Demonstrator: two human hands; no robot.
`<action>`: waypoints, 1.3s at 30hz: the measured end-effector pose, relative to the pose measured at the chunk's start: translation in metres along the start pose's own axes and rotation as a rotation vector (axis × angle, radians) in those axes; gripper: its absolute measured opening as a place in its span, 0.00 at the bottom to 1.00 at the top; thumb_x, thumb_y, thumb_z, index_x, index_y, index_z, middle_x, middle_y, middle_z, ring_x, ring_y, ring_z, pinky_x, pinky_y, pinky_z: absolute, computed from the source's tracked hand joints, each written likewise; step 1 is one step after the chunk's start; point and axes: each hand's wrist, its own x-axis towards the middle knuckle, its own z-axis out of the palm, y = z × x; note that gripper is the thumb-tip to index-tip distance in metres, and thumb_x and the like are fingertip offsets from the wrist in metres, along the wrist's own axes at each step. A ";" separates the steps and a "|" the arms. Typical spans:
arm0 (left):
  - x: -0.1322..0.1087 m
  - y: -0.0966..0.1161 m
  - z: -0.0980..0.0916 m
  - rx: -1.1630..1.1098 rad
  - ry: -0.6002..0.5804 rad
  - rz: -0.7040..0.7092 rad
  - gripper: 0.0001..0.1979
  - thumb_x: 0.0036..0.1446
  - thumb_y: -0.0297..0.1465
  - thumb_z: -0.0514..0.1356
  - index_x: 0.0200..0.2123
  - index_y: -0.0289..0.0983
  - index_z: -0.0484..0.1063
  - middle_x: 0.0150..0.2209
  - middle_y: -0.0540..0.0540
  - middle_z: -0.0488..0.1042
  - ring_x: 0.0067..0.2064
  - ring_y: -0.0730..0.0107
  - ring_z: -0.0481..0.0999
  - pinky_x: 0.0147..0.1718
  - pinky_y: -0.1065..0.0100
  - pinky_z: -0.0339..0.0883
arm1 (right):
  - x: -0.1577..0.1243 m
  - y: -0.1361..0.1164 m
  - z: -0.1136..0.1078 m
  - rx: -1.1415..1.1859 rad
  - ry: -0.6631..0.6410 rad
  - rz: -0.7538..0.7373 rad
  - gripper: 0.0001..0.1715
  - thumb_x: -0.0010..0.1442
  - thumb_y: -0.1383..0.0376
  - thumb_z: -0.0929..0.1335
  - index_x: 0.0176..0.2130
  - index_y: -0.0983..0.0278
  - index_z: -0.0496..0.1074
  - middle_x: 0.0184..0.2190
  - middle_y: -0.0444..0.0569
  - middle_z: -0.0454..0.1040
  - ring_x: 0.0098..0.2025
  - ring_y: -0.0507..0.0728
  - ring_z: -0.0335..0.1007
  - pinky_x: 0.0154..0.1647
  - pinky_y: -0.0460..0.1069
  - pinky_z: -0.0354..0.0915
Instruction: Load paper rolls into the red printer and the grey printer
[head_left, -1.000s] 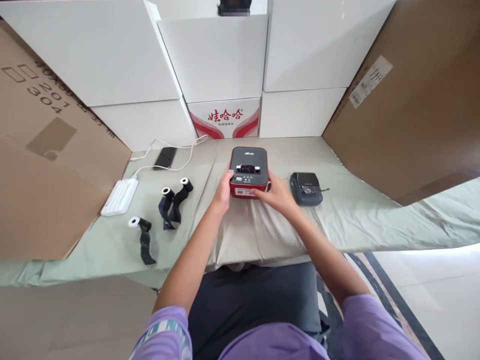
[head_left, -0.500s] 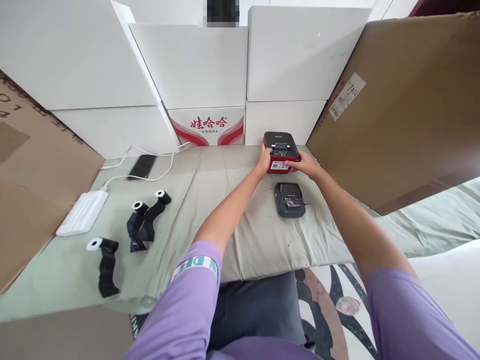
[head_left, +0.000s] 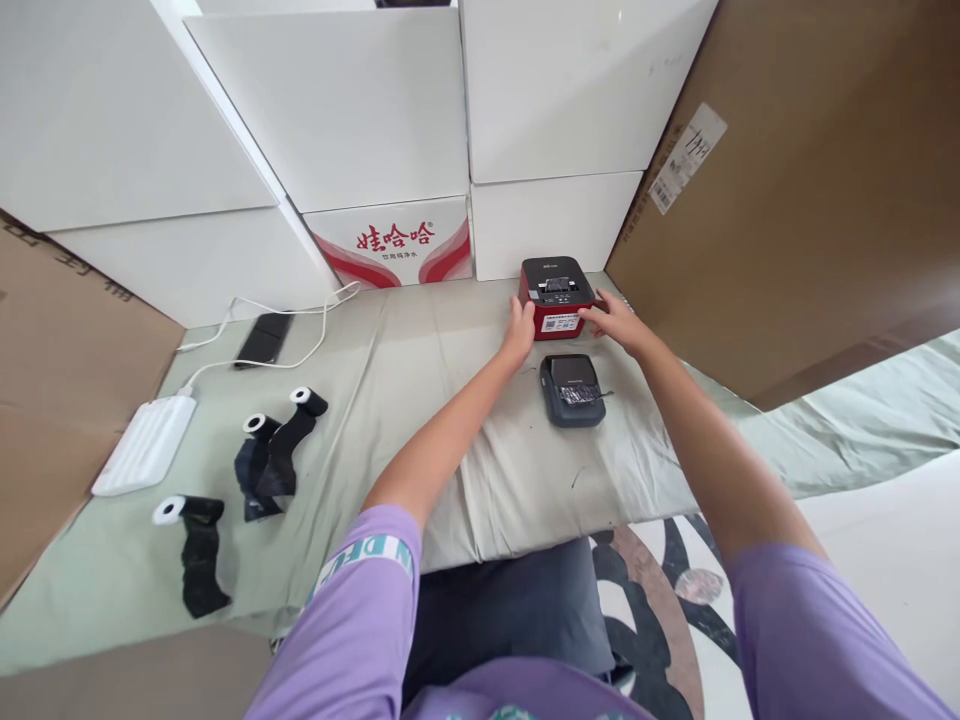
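Observation:
A red label printer with a black top point(head_left: 556, 294) stands at the far edge of the pale green cloth point(head_left: 420, 400), right against the white boxes. My left hand point(head_left: 517, 334) lies against its left side with the fingers stretched out. My right hand point(head_left: 619, 325) rests by its front right corner, fingers extended flat towards it. Neither hand is wrapped round the printer. A smaller dark grey printer point(head_left: 572, 388) sits on the cloth just in front, between my forearms.
Three black ribbon rolls with white cores point(head_left: 259, 455) lie at the left, beside a white power bank point(head_left: 146, 455), its cable and a black phone point(head_left: 262, 340). White boxes point(head_left: 337, 110) and a red-and-white carton point(head_left: 394, 245) wall the back. Cardboard sheets point(head_left: 787, 200) lean at both sides.
The red printer went from the middle of the cloth to the far edge by the boxes, carried in both hands. My fingers have now loosened from its sides.

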 end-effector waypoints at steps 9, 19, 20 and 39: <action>-0.125 -0.012 -0.031 0.837 -0.531 0.226 0.58 0.57 0.57 0.64 0.79 0.42 0.40 0.79 0.36 0.43 0.80 0.50 0.48 0.76 0.44 0.18 | -0.133 0.041 0.046 0.406 0.136 0.077 0.34 0.62 0.36 0.65 0.53 0.55 0.77 0.59 0.51 0.80 0.67 0.65 0.73 0.70 0.64 0.67; -0.173 -0.001 -0.134 0.983 -0.285 0.209 0.55 0.64 0.49 0.63 0.79 0.38 0.33 0.79 0.31 0.43 0.80 0.53 0.46 0.76 0.43 0.28 | -0.131 -0.041 0.168 0.394 0.029 -0.088 0.45 0.64 0.33 0.62 0.61 0.63 0.75 0.61 0.51 0.78 0.67 0.63 0.70 0.73 0.59 0.61; -0.183 0.000 -0.155 1.008 -0.252 0.186 0.54 0.65 0.49 0.62 0.79 0.38 0.32 0.79 0.31 0.43 0.80 0.52 0.46 0.76 0.42 0.29 | -0.130 -0.048 0.189 0.392 -0.004 -0.101 0.47 0.64 0.32 0.61 0.62 0.62 0.75 0.63 0.51 0.77 0.69 0.63 0.69 0.74 0.60 0.60; -0.268 -0.009 -0.230 1.198 -0.063 0.092 0.43 0.69 0.45 0.59 0.78 0.37 0.44 0.77 0.31 0.54 0.78 0.50 0.55 0.77 0.43 0.31 | -0.166 -0.059 0.299 0.346 -0.095 -0.047 0.52 0.66 0.33 0.59 0.73 0.63 0.63 0.76 0.53 0.58 0.78 0.61 0.52 0.80 0.59 0.46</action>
